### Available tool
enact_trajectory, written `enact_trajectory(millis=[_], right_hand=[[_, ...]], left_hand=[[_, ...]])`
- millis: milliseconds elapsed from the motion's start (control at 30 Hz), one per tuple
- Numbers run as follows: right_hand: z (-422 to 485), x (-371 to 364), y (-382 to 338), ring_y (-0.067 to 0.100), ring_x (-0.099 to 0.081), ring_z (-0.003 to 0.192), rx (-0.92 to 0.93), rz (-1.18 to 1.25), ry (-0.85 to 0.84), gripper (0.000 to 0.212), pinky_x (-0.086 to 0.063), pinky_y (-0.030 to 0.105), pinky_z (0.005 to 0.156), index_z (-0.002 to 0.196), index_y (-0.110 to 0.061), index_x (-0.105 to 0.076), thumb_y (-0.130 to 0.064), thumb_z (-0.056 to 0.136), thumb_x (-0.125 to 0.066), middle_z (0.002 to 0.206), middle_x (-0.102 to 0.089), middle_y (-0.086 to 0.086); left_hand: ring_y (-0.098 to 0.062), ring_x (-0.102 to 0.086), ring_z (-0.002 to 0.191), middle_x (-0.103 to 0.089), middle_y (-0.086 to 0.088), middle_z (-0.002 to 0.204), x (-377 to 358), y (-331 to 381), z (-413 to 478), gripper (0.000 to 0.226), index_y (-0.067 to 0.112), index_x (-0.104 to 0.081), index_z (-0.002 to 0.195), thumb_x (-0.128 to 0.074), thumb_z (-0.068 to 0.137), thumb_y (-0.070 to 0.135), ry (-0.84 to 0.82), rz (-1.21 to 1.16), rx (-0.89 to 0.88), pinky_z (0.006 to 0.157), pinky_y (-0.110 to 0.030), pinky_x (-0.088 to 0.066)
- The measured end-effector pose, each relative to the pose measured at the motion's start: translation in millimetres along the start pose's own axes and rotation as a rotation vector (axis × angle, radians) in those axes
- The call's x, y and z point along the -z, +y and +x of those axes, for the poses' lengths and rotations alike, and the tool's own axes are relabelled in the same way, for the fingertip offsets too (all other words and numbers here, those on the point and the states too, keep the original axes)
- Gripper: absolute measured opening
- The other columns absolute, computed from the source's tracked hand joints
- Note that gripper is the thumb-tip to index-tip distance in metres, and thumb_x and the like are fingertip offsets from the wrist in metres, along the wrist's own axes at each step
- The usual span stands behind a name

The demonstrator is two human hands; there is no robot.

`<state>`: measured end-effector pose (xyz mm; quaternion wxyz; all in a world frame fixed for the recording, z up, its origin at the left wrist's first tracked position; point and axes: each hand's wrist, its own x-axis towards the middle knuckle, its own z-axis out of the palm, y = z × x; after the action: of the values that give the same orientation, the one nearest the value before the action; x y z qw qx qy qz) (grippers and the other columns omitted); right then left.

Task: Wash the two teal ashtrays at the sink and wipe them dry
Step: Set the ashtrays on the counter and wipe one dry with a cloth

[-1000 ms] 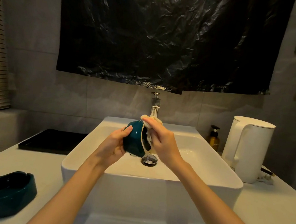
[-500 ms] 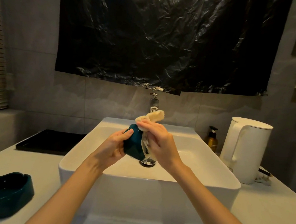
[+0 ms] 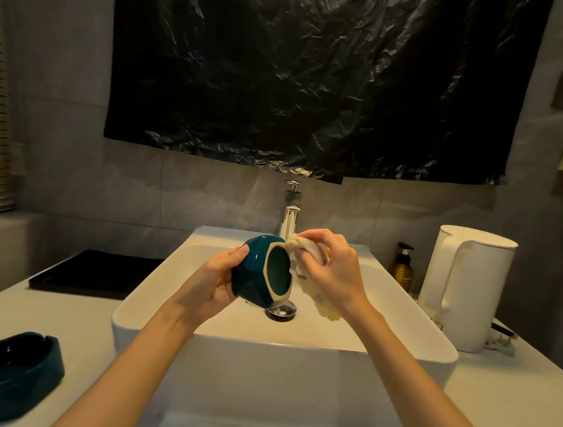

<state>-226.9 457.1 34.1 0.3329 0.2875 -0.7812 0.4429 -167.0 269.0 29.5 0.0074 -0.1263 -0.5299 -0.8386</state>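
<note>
Sink [image 3: 274,378] drain [image 3: 283,312] half behind ashtray [image 3: 254,272].

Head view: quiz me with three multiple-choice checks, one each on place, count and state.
1. The free ashtray lies: A in the sink; B in the right hand; C on the counter, left of the sink.
2. Teal ashtrays in view: A one; B two; C three.
3. The right hand: A grips a cloth; B is open; C grips the free ashtray.
Key: 1 C, it sits on the counter at lower left. 2 B, one on the counter, one in the left hand. 3 A, fingers curl round the cloth by the held ashtray.
</note>
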Motion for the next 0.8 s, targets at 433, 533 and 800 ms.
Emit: enact_trajectory(millis=[433,533,800], right_hand=[[5,-17,-8,0.007,-0.059,0.093,-0.220,0.344,-0.032,0.013,-0.054,0.016,0.070,0.103,-0.029,-0.064,-0.023,0.095,-0.056,0.096,-0.062,-0.020],[-5,-16,-1,0.008,-0.059,0.091,-0.235,0.300,-0.040,0.015,-0.050,0.011,0.065,0.102,-0.032,-0.064,-0.022,0.094,-0.058,0.093,-0.060,-0.023],[9,-12,-16,-0.003,-0.058,0.088,-0.207,0.359,-0.103,0.016,-0.047,0.005,0.064,0.106,-0.030,-0.062,-0.020,0.097,-0.053,0.093,-0.061,-0.021]], left_hand=[[-0.024,-0.058,0.103,-0.064,-0.011,0.106,6,1,-1,0.026,0.012,-0.060,0.114,-0.044,0.096,0.022,0.006,-0.090,-0.021,0.071,-0.026,-0.057],[-0.025,-0.058,0.106,-0.063,-0.012,0.110,8,1,0,0.027,0.012,-0.060,0.116,-0.044,0.096,0.022,0.027,-0.121,-0.017,0.071,-0.028,-0.058],[-0.025,-0.058,0.108,-0.063,-0.013,0.112,6,1,1,0.029,0.011,-0.058,0.119,-0.045,0.096,0.022,0.019,-0.145,-0.002,0.072,-0.029,-0.058]])
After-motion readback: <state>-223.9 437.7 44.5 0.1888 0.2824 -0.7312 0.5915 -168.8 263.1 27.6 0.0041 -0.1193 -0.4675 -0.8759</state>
